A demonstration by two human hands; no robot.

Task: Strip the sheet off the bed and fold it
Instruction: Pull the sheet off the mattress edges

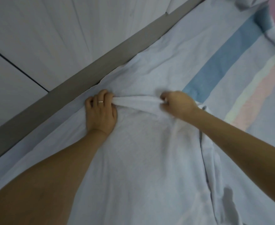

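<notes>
Fingers [103,96] of the left hand [101,111] curl tightly round one end of a bunched ridge in the pale sheet [138,151]; a ring [100,101] shows on one of them; the fingers [164,96] of the right hand [178,104] pinch the other end of the same ridge, their tips tucked into the cloth and slightly blurred; the ridge is pulled taut between the two hands, which are held apart, both forearms reaching in from the near edge. The sheet lies on the bed, spreading from the near edge up to the hands and a little beyond; its left edge runs along the grey bed rail [85,78], which crosses the scene on a diagonal; a long fold runs from the right wrist toward the near edge. To the right, a striped cover [222,62] with blue, white and pink bands lies exposed beside the sheet. Left of the rail is a pale surface [36,38] crossed by a dark joint; floor or wall cannot be told.
</notes>
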